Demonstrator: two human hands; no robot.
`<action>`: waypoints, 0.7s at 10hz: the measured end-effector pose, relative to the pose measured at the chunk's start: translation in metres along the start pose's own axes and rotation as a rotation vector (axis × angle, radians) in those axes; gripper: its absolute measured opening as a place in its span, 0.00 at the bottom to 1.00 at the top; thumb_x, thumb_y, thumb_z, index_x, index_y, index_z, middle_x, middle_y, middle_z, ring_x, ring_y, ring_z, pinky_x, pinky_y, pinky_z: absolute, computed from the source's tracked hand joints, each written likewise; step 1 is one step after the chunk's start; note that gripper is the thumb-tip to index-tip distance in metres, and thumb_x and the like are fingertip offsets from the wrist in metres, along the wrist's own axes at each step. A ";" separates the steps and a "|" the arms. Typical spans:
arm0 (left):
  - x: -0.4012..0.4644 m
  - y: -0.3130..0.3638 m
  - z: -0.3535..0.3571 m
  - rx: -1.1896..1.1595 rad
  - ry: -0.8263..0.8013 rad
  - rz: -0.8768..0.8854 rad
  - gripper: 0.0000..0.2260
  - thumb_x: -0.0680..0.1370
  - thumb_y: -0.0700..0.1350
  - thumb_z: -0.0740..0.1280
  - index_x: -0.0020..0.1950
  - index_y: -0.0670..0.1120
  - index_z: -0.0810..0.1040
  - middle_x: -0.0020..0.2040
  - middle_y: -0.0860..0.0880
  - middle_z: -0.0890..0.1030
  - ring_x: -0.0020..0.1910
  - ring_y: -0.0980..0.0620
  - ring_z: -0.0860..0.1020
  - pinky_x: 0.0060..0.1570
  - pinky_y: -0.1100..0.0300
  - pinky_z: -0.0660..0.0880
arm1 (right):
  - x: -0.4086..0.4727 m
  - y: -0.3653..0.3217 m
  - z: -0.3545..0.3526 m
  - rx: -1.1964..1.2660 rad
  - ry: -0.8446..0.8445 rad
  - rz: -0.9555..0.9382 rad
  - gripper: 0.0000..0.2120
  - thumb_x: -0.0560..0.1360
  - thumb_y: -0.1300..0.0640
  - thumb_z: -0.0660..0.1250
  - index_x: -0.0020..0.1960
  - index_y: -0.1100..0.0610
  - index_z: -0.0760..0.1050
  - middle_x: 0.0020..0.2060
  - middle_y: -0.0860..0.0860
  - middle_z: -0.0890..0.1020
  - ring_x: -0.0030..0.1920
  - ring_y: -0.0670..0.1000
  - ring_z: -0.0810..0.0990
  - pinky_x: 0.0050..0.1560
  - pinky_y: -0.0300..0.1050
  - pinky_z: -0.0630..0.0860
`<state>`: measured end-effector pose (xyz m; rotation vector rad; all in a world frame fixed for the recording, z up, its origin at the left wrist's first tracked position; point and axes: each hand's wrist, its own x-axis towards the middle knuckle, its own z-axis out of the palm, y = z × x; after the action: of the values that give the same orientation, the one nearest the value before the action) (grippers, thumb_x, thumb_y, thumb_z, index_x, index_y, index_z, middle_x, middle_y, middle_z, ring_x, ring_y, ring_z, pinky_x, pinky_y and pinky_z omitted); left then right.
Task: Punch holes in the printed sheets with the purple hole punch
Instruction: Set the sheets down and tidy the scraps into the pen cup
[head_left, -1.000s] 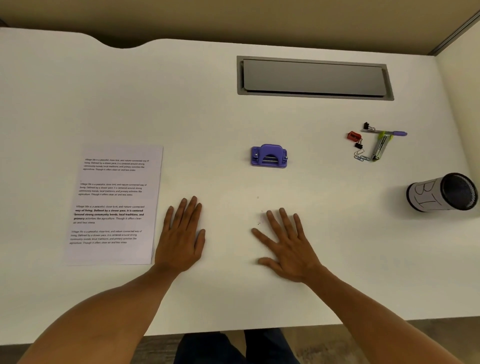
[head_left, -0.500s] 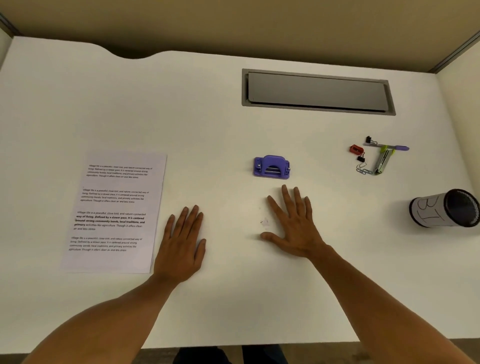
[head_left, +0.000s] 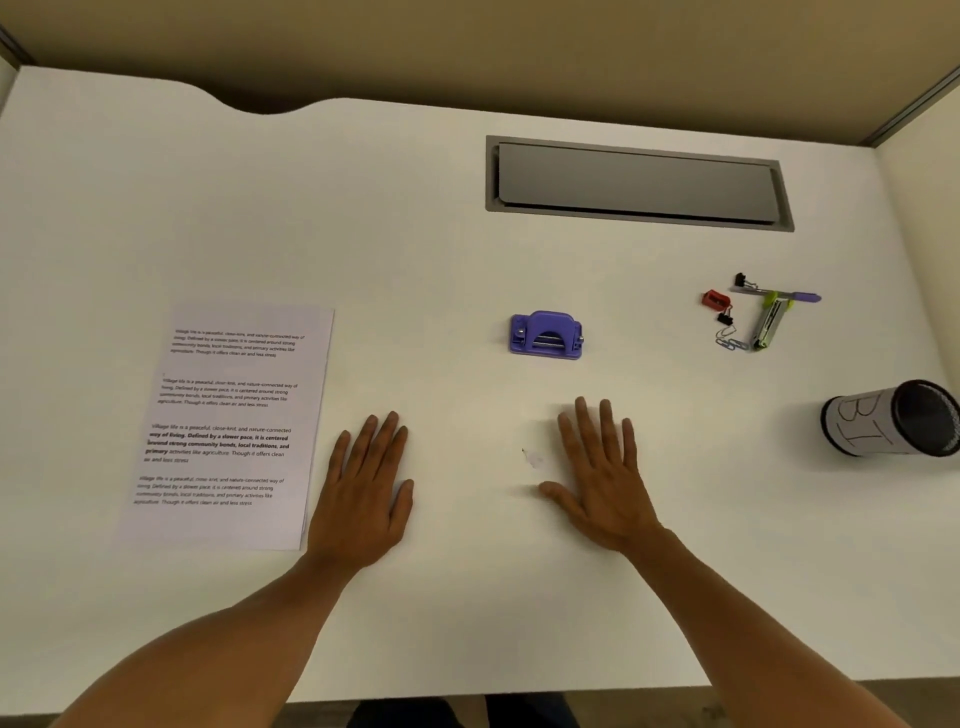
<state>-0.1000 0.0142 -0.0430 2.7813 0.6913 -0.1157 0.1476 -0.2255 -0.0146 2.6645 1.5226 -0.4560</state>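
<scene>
While both palms are lying flat on the white desk (head_left: 467, 234), neither one is holding anything. The left hand (head_left: 366, 493) is resting with its fingers straight and close together, pointing away from the person, and its outer edge is sitting just beside the right edge of the printed sheets (head_left: 223, 426), possibly touching it; the frame is not settling that. The right hand (head_left: 605, 483) is spreading its fingers a little wider, thumb stretched out toward the left hand, and its fingertips look slightly blurred.

Taking the purple hole punch (head_left: 545, 335) as the landmark: it is sitting alone on the desk, beyond the right hand's fingertips and clearly apart from them, with bare desk on every side of it. Its long axis is running left to right across the desk, and its arched front with the metal bar is facing the person. The printed sheets are lying well to the left of the punch, nearer the person, with their long axis running away from the person and tilted a little clockwise, text reading toward the person.

Beyond the punch and a little to its right, a grey recessed panel (head_left: 636, 182) is sitting in the desk. Well to the right of the punch, a small cluster of clips and pens (head_left: 761, 314) is lying together, and further right, nearer the person, a black mesh cup (head_left: 891, 418) with a white label is lying on its side by the desk's right edge.
</scene>
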 end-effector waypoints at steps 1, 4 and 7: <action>0.000 -0.001 0.001 0.006 0.001 0.004 0.30 0.81 0.53 0.53 0.81 0.46 0.52 0.83 0.48 0.51 0.82 0.47 0.49 0.79 0.42 0.53 | -0.017 -0.012 0.010 0.007 0.013 0.179 0.44 0.79 0.29 0.45 0.81 0.60 0.46 0.81 0.56 0.45 0.80 0.63 0.42 0.77 0.66 0.46; 0.001 0.000 -0.001 0.026 -0.007 -0.002 0.30 0.81 0.53 0.53 0.81 0.46 0.52 0.83 0.48 0.50 0.82 0.47 0.49 0.79 0.43 0.52 | -0.006 -0.062 0.018 0.035 0.010 0.098 0.43 0.79 0.30 0.45 0.81 0.61 0.49 0.81 0.55 0.48 0.81 0.62 0.44 0.77 0.67 0.44; 0.000 0.000 -0.001 0.026 0.010 0.002 0.30 0.81 0.53 0.53 0.81 0.46 0.52 0.83 0.48 0.51 0.82 0.47 0.49 0.79 0.43 0.52 | 0.012 -0.019 -0.003 0.335 0.287 0.057 0.26 0.74 0.40 0.70 0.67 0.52 0.77 0.59 0.50 0.80 0.64 0.57 0.68 0.67 0.54 0.66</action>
<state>-0.0995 0.0143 -0.0417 2.8086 0.6946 -0.1110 0.1380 -0.2051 -0.0129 3.1406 1.5514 -0.3660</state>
